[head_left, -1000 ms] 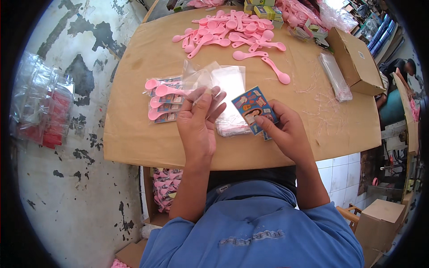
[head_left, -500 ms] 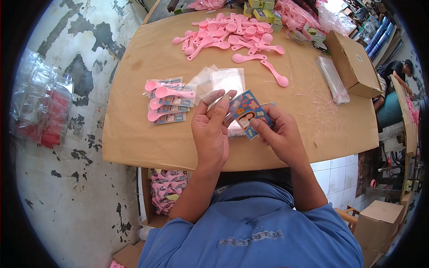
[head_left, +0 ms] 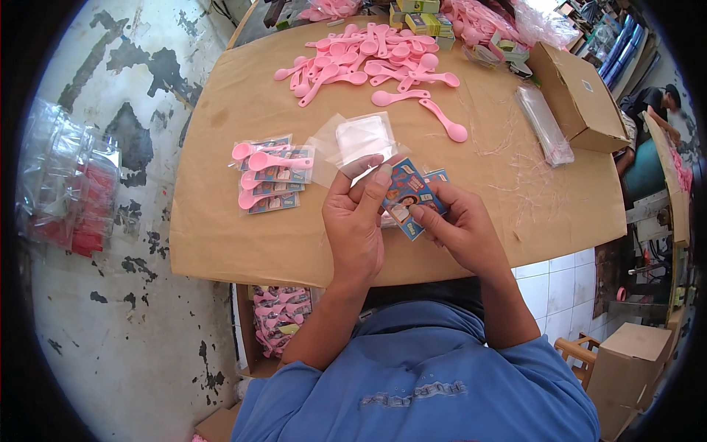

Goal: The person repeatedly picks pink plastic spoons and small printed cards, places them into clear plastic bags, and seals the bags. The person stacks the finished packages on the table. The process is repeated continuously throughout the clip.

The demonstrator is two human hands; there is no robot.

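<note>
Printed cards (head_left: 409, 197) sit pinched between the fingers of the left hand (head_left: 357, 225) and right hand (head_left: 460, 228) above the surface (head_left: 221, 243), with few bagged spoon packs (head_left: 269, 180) finished and a large pile of loose pink spoons (head_left: 368, 62) apparently left

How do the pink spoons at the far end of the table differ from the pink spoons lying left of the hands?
The loose pink spoons lie bare in a scattered heap at the table's far side; the bagged pink spoons sit in clear packets with printed cards, in a small overlapping stack near the left hand. The loose ones are many; the bagged ones few. Both sets share the same pink colour and shape and rest on the brown table.
</note>
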